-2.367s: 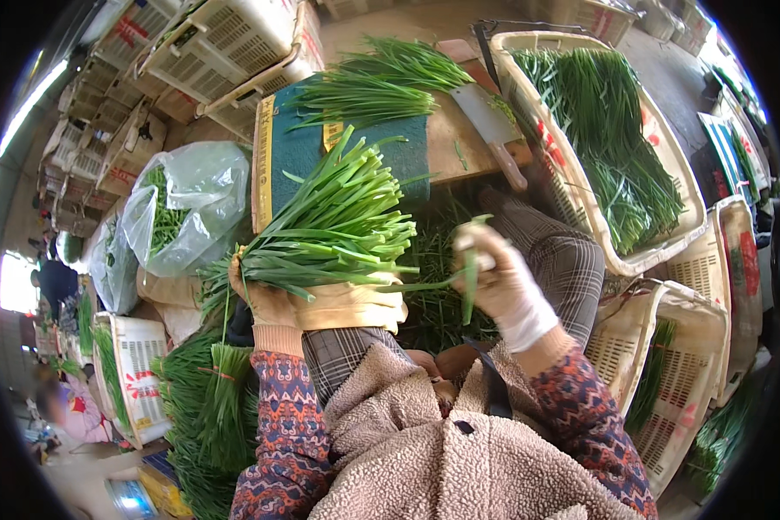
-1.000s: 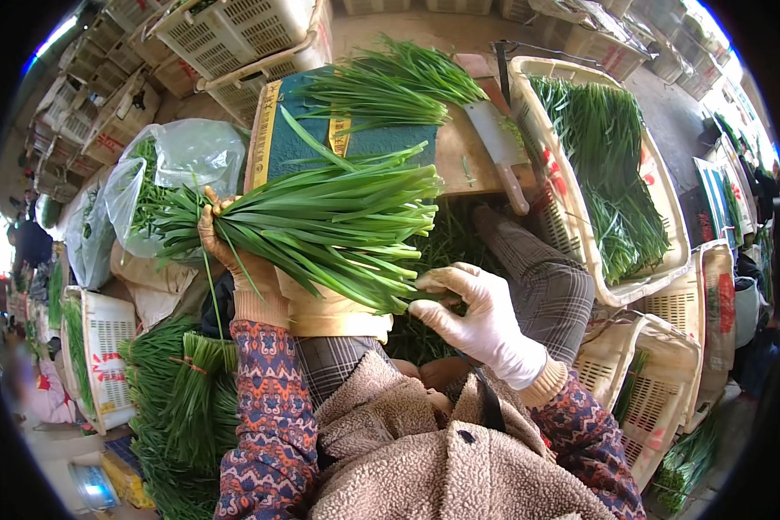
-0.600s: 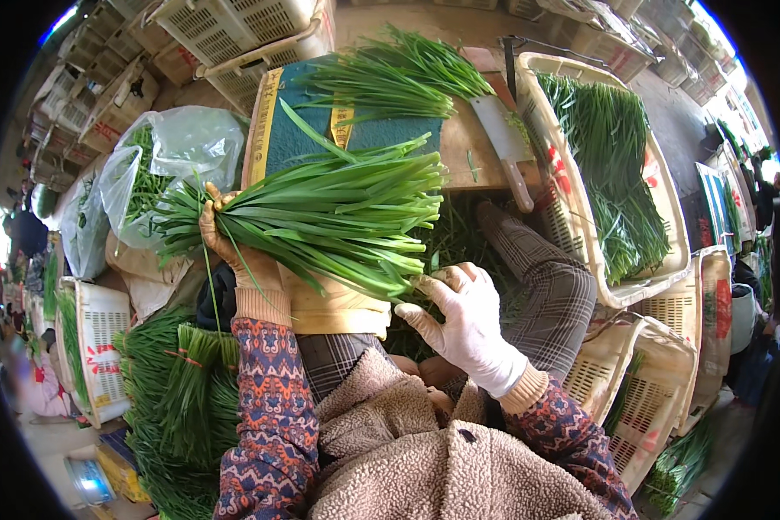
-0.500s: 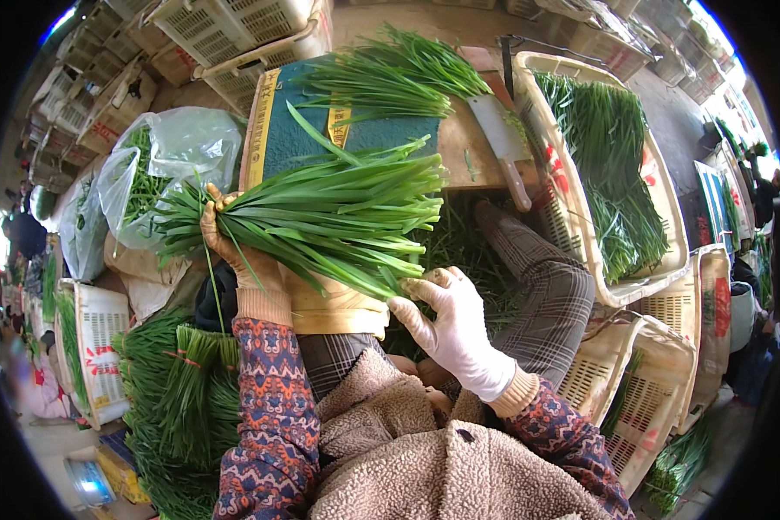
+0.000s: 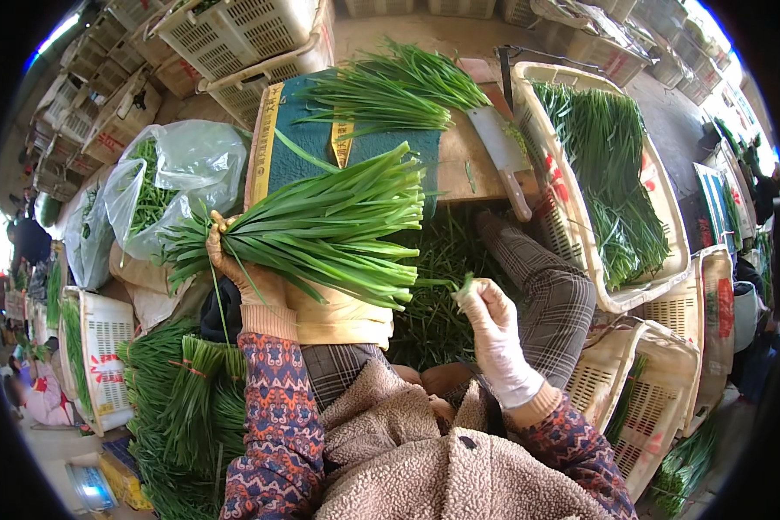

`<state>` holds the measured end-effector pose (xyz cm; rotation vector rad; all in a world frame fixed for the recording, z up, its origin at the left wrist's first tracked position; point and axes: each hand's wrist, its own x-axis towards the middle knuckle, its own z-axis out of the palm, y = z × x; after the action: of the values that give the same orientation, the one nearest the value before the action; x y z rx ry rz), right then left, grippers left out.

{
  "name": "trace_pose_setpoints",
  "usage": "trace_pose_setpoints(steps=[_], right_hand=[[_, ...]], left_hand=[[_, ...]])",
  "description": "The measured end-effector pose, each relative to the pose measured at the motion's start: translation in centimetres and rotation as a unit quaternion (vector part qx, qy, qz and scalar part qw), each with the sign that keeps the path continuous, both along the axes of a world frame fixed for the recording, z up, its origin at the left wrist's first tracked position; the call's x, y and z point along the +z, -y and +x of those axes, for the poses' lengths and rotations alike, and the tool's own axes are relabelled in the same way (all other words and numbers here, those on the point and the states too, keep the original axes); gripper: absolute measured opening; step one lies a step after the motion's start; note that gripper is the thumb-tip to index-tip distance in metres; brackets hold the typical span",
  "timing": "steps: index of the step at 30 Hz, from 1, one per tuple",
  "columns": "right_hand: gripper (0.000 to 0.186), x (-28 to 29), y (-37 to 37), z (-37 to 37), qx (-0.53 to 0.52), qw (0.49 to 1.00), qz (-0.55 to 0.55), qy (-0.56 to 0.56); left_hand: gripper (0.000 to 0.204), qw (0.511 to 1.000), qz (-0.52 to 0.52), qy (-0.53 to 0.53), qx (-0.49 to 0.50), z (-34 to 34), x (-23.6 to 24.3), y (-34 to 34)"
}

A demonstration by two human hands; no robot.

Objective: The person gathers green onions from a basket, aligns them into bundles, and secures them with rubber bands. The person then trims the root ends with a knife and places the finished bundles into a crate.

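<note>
My left hand (image 5: 250, 282), in a yellowish stained glove, is closed round a thick bunch of garlic chives (image 5: 329, 230). Its leafy tips stick out to the left and the pale cut ends fan to the right. In a white glove, my right hand (image 5: 498, 334) pinches a single chive leaf (image 5: 464, 288) with thumb and fingers, just right of the bunch and above the trimmings (image 5: 442, 312) between my knees. Ahead lies a loose pile of chives (image 5: 394, 91) on a board with a teal mat (image 5: 299, 156). Beside it rests a cleaver (image 5: 498, 143), handle toward me.
A cream crate (image 5: 594, 295) of chives stands to the right, near smaller crates (image 5: 654, 386). Tied chive bundles (image 5: 195, 394) are heaped by my left elbow. A clear plastic bag (image 5: 199, 156) of greens sits left of the board. Stacked crates (image 5: 243, 39) rise behind it.
My right hand has moved right, away from the cut ends, and now pinches a loose leaf. The bunch in my left hand has tilted slightly, its cut ends shifting left.
</note>
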<state>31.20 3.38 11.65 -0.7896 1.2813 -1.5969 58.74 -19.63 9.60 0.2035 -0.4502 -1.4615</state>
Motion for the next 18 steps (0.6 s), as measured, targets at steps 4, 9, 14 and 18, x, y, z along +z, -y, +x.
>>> trace_pose_setpoints(steps=[4, 9, 14, 18], right_hand=[[0.027, 3.0, 2.4, -1.5, -0.007, 0.914, -0.045, -0.403], [0.018, 4.6, 6.7, 1.8, 0.049, 0.854, -0.157, -0.493], [0.014, 2.1, 3.9, 0.7, 0.021, 0.991, -0.082, -0.101], [0.015, 0.0, 0.4, -2.5, 0.054, 0.998, 0.031, -0.025]], left_hand=[[0.027, 1.0, 0.016, -0.013, 0.009, -0.3, 0.1, 0.0], [0.024, 0.999, 0.005, 0.031, -0.006, -0.8, -0.1, 0.2], [0.032, 0.999, -0.027, -0.011, -0.025, -1.5, 0.8, -0.5], [0.035, 0.998, -0.03, -0.033, -0.052, 0.1, -0.2, 0.8]])
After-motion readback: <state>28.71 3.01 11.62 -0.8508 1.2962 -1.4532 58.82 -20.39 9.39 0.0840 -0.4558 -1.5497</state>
